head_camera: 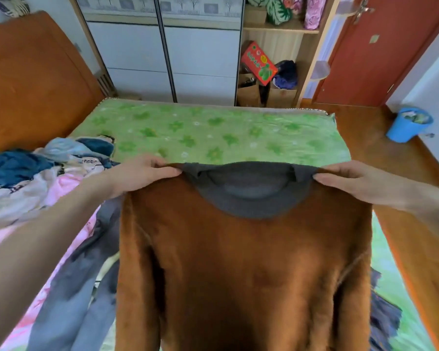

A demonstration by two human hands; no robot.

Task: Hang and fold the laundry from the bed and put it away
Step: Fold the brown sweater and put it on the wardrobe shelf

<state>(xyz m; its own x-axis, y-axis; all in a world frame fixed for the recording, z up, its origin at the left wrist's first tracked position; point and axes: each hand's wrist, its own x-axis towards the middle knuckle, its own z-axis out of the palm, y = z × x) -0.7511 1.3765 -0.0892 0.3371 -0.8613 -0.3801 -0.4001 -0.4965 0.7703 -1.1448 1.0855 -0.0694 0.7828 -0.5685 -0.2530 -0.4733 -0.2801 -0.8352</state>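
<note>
A top with brown fleece lining and a grey collar hangs in front of me, turned inside out, over the bed with its green flowered sheet. My left hand pinches the left shoulder beside the collar. At the other shoulder my right hand pinches the fabric. The top is stretched flat between both hands, its lower part running out of the bottom of the view. A heap of mixed laundry in blue, pink and white lies on the bed's left side.
A grey garment lies on the bed under my left arm. A wardrobe with sliding doors stands behind the bed, open shelves with bags to its right. A red door and a blue bin are at far right.
</note>
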